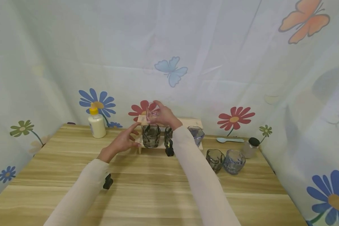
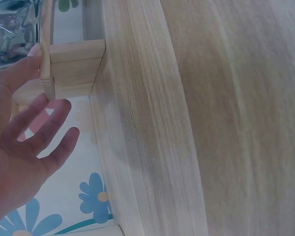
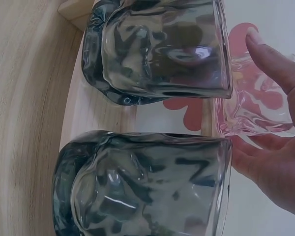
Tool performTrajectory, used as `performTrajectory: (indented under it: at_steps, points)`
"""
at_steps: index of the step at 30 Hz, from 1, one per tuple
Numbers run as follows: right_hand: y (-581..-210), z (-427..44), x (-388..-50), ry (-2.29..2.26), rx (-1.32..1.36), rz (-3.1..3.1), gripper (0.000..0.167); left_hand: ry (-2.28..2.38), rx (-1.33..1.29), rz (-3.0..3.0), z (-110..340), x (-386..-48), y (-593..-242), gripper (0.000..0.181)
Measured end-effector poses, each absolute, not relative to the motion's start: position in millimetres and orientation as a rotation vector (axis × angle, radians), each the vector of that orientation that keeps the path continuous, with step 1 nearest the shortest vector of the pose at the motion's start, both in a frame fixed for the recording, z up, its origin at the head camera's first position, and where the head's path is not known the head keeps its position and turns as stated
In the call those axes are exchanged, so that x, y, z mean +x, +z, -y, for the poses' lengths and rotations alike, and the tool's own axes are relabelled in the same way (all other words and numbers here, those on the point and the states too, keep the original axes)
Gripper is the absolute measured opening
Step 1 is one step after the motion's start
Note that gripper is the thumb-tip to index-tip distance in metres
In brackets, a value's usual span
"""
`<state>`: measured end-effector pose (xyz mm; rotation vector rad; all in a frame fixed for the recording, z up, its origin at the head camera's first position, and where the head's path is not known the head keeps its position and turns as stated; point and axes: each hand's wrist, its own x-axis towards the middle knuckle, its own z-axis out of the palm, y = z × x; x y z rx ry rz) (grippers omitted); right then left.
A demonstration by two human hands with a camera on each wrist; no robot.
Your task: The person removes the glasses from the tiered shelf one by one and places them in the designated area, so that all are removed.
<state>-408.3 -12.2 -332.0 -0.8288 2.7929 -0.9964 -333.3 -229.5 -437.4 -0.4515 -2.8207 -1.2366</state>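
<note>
Over the tabletop, the left grip, fingers loosely spread, is at the left end of a wooden rack. Beyond dark glasses on its lower shelf, the right grip holds a pink glass at the upper shelf.

Wood-grain table across lower frame. On it: bottle left of centre; small wooden shelf mid-frame; two glasses right of centre; spoon, lidded jar farther right. Shelf's lower level: two dark glasses, bluish glass.

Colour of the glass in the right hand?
Pink, see-through; the glass shows best in the right wrist view.
</note>
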Motion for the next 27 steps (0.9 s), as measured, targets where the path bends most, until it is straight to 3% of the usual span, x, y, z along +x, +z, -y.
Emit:
performTrajectory:
  at_steps: [27]
  points:
    - [-332.7, 11.4, -408.1, -1.135, -0.84, -2.787, 0.082, -1.233, -0.404, 2.834, 226.8, -329.0, -432.6, 0.096]
